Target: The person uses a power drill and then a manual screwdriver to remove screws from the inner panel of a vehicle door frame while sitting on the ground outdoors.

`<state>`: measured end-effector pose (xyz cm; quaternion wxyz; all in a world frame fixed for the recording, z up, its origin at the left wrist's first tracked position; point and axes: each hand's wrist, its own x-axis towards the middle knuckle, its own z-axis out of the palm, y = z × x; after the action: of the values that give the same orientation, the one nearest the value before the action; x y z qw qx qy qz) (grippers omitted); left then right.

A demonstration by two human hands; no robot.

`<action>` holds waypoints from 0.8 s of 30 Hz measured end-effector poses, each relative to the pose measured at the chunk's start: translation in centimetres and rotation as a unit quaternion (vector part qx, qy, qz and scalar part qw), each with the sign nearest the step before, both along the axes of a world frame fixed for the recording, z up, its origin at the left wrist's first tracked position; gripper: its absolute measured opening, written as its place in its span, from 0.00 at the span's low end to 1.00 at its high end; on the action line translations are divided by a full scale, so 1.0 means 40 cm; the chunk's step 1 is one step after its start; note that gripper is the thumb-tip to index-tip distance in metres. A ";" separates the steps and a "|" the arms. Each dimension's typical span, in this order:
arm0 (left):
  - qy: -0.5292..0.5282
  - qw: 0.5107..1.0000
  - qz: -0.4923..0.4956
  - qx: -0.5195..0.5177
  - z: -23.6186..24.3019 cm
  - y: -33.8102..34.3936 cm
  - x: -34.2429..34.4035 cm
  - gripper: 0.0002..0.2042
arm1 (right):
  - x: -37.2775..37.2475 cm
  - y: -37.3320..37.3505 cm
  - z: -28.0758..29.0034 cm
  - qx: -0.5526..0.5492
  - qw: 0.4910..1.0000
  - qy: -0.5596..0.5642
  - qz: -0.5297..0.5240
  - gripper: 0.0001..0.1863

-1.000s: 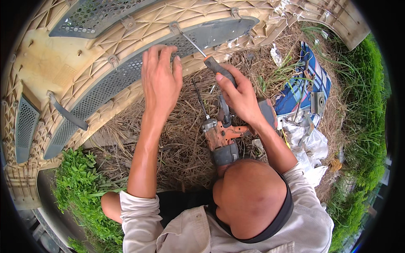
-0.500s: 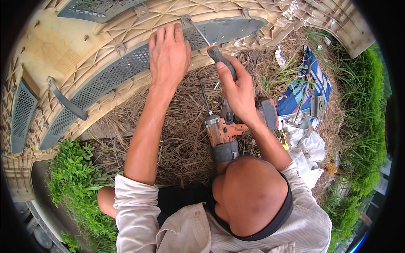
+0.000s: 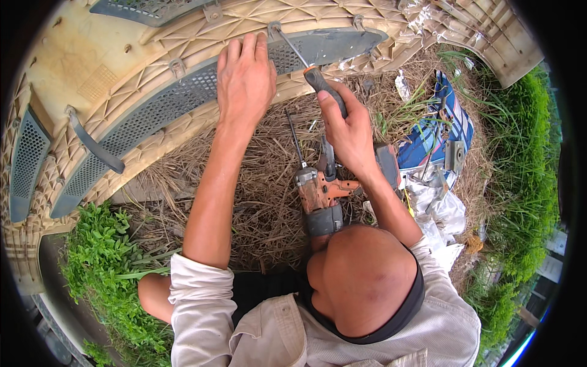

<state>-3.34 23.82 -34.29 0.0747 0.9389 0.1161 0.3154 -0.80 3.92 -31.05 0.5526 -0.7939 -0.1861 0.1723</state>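
Note:
My right hand (image 3: 350, 131) is closed around the dark grip of a screwdriver (image 3: 317, 79) with an orange collar. The screwdriver's shaft slants up and left, its tip at a small tab (image 3: 274, 28) on the far edge of a long grey mesh grille (image 3: 165, 101). That grille sits along the back of a large tan plastic bumper cover (image 3: 92, 49) with a ribbed lattice. My left hand (image 3: 246, 85) lies on the grille just left of the screwdriver, fingers stretched out and pressed against it. Its palm side is hidden.
An orange and black cordless power driver (image 3: 321, 189) with a long bit lies on dry straw (image 3: 257, 196) between my forearms. To the right are a blue patterned bag (image 3: 422, 140), a metal bracket (image 3: 454, 156) and white plastic (image 3: 449, 217). A grey strip (image 3: 92, 144) sticks up from the bumper at left.
The view has shifted slightly. My right hand and the screwdriver sit a little lower and further right in the picture, the tip still at the tab. My left hand stays on the grille.

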 end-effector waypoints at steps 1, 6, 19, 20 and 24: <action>-0.002 1.000 0.001 -0.002 -0.001 0.001 0.001 0.24 | -0.002 0.001 0.005 -0.023 1.000 -0.009 -0.003 0.21; -0.007 1.000 -0.003 -0.022 0.005 -0.004 -0.003 0.22 | -0.015 0.006 0.001 -0.112 0.988 -0.104 0.002 0.21; -0.043 0.998 -0.013 -0.051 -0.003 0.009 -0.006 0.23 | 0.008 0.009 0.012 -0.048 0.998 0.035 0.026 0.20; -0.045 0.998 -0.009 -0.046 -0.007 0.012 -0.007 0.23 | 0.012 0.012 0.049 0.065 0.980 0.186 0.038 0.20; -0.045 0.998 -0.009 -0.049 -0.015 0.008 0.003 0.22 | 0.027 0.037 0.125 0.250 0.873 0.419 0.000 0.21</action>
<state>-3.23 24.16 -34.89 0.1289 0.9201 0.1192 0.3501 0.28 5.39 -26.04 0.7588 -0.4830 0.0262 0.4362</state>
